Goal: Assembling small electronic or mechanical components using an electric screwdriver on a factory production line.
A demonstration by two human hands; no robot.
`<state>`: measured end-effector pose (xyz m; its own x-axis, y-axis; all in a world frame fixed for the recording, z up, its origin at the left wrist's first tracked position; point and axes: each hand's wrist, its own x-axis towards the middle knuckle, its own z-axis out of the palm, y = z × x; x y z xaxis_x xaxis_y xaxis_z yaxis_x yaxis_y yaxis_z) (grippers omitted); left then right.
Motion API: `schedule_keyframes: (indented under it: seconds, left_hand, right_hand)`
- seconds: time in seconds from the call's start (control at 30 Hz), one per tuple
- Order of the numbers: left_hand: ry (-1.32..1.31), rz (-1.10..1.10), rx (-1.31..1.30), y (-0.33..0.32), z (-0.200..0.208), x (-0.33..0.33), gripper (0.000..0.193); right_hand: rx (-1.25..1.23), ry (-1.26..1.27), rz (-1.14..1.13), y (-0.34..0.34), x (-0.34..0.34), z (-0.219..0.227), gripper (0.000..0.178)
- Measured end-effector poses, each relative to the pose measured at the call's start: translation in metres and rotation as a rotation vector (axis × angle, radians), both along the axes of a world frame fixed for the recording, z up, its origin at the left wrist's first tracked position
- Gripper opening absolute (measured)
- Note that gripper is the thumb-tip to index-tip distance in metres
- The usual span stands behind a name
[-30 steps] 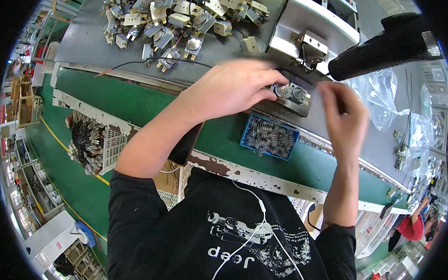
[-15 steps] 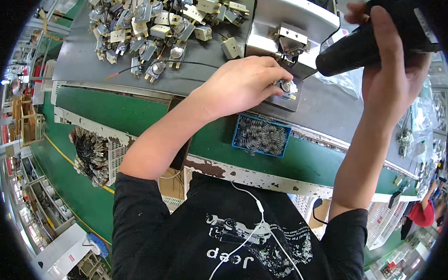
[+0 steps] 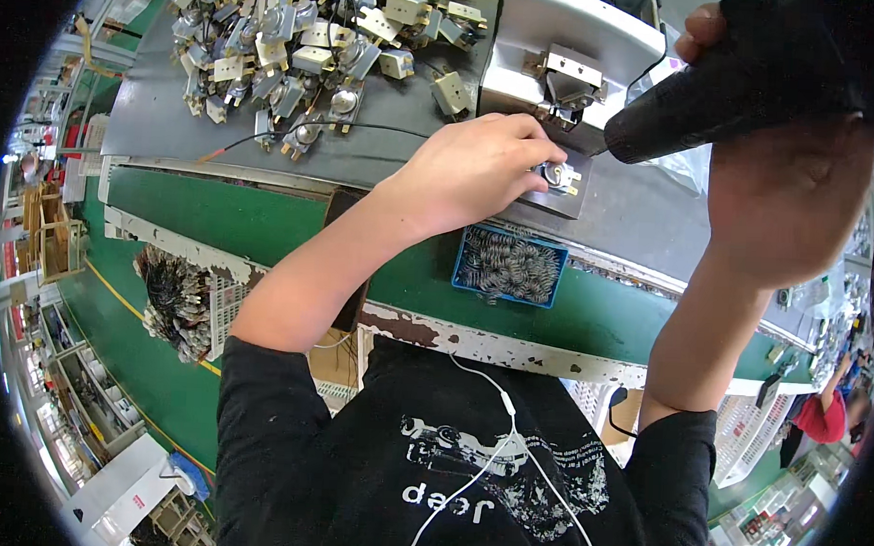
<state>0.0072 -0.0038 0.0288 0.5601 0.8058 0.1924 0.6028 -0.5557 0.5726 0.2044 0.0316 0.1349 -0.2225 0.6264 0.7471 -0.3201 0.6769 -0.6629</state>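
Observation:
My left hand pinches a small metal component with a round middle and brass tabs. The component rests on a grey metal block. Thumb and fingertips cover its left side. My right hand is wrapped round a black hand-held power tool, whose dark barrel points left toward the block. Part of that tool runs into the dark rim, so its exact kind cannot be made out. Behind the left hand stands a metal fixture with a clamp-like piece on it.
Similar metal components with cream blocks and wires are heaped at the far left. A blue tray full of small springs sits on the green ledge near me. A clear plastic bag lies behind the tool. A white cable hangs down my shirt.
My right hand has turned and come lower and slightly right, and the tool's barrel has dipped a little to the left. My left hand stays at the component, almost unmoved.

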Motion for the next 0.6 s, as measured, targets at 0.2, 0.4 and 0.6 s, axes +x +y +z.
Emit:
schedule_keyframes:
  seconds: [0.2,0.4,0.6]
  left_hand:
    - [-0.023,-0.014,0.009,0.002,-0.009,-0.004,0.027]
    - [-0.049,0.011,-0.027,0.000,-0.006,-0.002,0.028]
    - [0.040,0.014,-0.012,0.001,-0.007,-0.001,0.029]
  right_hand:
    - [0.031,-0.055,0.207,0.000,0.003,-0.002,0.085]
    - [-0.095,-0.211,-0.262,-0.012,-0.011,-0.003,0.050]
    - [-0.001,-0.109,-0.303,-0.017,-0.023,-0.020,0.028]
